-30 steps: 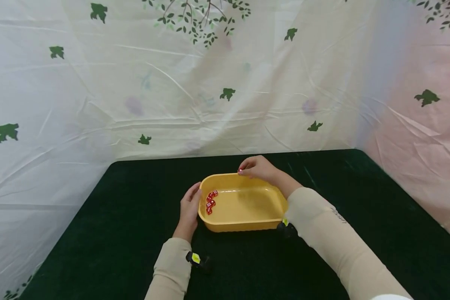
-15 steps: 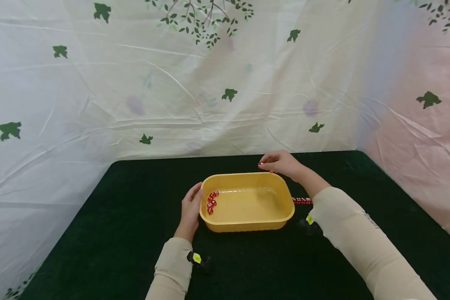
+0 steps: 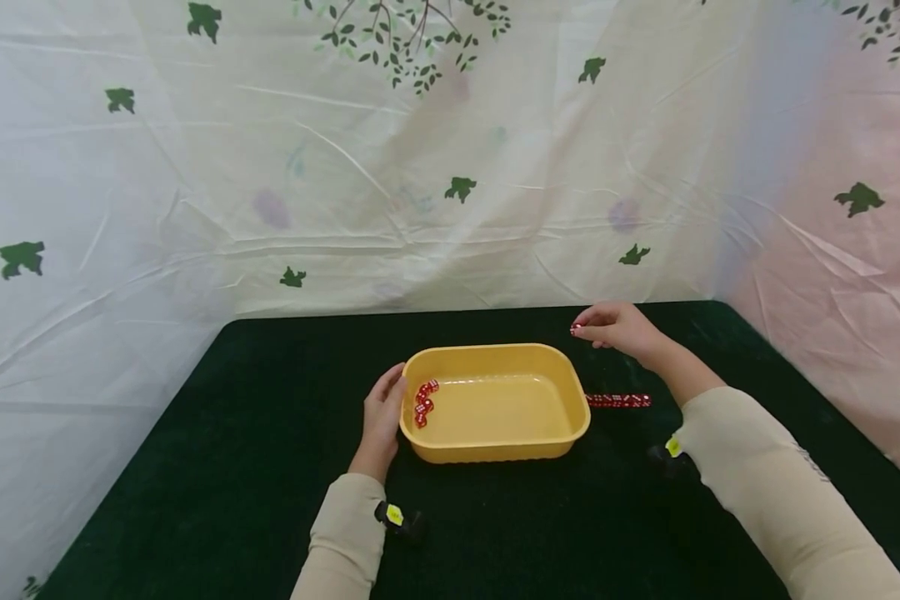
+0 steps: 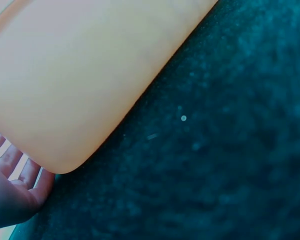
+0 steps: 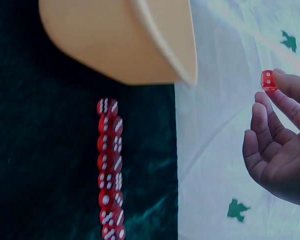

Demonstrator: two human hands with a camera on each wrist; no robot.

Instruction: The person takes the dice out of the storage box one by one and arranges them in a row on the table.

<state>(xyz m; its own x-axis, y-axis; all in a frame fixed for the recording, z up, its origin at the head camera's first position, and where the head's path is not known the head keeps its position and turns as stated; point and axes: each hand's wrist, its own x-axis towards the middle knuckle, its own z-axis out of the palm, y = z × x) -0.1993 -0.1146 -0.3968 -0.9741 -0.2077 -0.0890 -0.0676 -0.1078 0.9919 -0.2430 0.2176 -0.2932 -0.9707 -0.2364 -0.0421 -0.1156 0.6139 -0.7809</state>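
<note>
A yellow plastic tub [image 3: 495,450] stands on the table, with several red dice [image 3: 423,403] lying at the left end inside it. At that end my left hand [image 3: 378,421] rests on the tub's outer side; in the left wrist view its fingers [image 4: 29,175] lie against the wall. My right hand [image 3: 621,332] is above the table, to the right of the tub's far corner. Between thumb and index finger it pinches one red die [image 5: 268,80] with white dots. The other fingers of that hand hang loosely bent.
A straight row of red dice [image 3: 619,401] runs right from the tub's right end on the dark green cloth [image 3: 217,467]. Behind the table's far edge hangs a pale curtain [image 3: 375,208] with green leaf and bird shapes.
My right hand has moved right, from over the tub's far rim to beyond its right corner, keeping the die pinched. The dice row has come into view. My left hand stays at the tub.
</note>
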